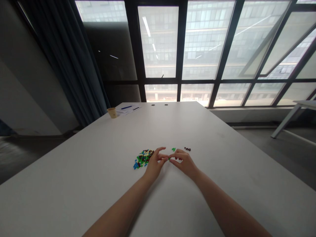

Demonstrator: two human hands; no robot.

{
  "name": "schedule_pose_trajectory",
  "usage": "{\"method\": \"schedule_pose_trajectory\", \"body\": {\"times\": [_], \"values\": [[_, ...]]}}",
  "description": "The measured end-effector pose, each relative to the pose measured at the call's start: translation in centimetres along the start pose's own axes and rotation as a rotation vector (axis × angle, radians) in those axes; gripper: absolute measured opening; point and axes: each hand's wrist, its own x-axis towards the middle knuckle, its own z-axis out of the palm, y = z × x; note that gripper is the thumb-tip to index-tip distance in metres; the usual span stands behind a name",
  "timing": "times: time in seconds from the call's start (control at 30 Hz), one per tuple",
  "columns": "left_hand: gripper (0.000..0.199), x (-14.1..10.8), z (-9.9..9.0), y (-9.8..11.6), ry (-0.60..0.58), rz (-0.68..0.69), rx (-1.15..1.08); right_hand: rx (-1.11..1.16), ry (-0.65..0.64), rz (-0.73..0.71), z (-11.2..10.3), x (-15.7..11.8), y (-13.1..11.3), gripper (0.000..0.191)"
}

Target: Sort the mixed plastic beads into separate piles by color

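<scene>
Between the fingertips of both hands is a tiny green toy brick (169, 158), mostly covered by the fingers. My left hand (156, 162) pinches it from the left with thumb and forefinger. From the right, my right hand (183, 160) pinches at the same brick. Close to the left hand's outer side spreads a pile of small bricks (142, 159) in green, blue, brown and cream, part of it hidden behind that hand. A few loose green bricks (173, 149) lie just beyond the fingers. Farther right is a little group of dark brown bricks (188, 149).
The hands work over a long white table (98, 171). Near its far left edge stand a tan paper cup (112, 113) and sheets of paper (123, 110) with a blue pen (126, 107) and a dark pen (136, 108). Windows rise behind the far end.
</scene>
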Motion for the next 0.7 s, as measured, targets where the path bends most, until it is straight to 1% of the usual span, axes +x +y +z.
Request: {"method": "schedule_pose_trajectory", "body": {"times": [0.1, 0.2, 0.3, 0.4, 0.5, 0.57, 0.63, 0.7], "values": [[0.045, 0.2, 0.1, -0.4, -0.023, -0.07, -0.102, 0.003, -0.011, 0.002, 0.1, -0.1, 0.1, 0.014], [0.049, 0.3, 0.1, -0.7, -0.055, -0.131, -0.151, 0.003, -0.019, -0.009, 0.3, -0.1, 0.1, 0.011], [0.048, 0.3, 0.2, -1.0, -0.07, -0.133, -0.156, -0.004, -0.022, -0.012, 0.2, 0.0, 0.6, 0.011], [0.043, 0.3, 0.2, -1.2, -0.038, -0.122, -0.106, -0.07, 0.034, 0.047, -0.5, 0.2, 1.9, 0.011], [0.037, 0.4, 0.1, -1.3, -0.002, -0.116, -0.003, -0.157, 0.151, 0.137, -1.7, 0.4, 3.7, 0.01], [0.033, 0.5, -0.2, -1.2, 0.021, -0.093, 0.105, -0.19, 0.234, 0.172, -2.6, 0.4, 4.8, 0.011], [0.029, 0.7, -0.7, -1.0, 0.041, -0.048, 0.284, -0.213, 0.3, 0.196, -3.3, 0.5, 5.4, 0.012], [0.023, 0.8, -1.4, -0.9, 0.043, 0.027, 0.549, -0.22, 0.331, 0.206, -3.7, 0.5, 5.6, 0.013]]}}
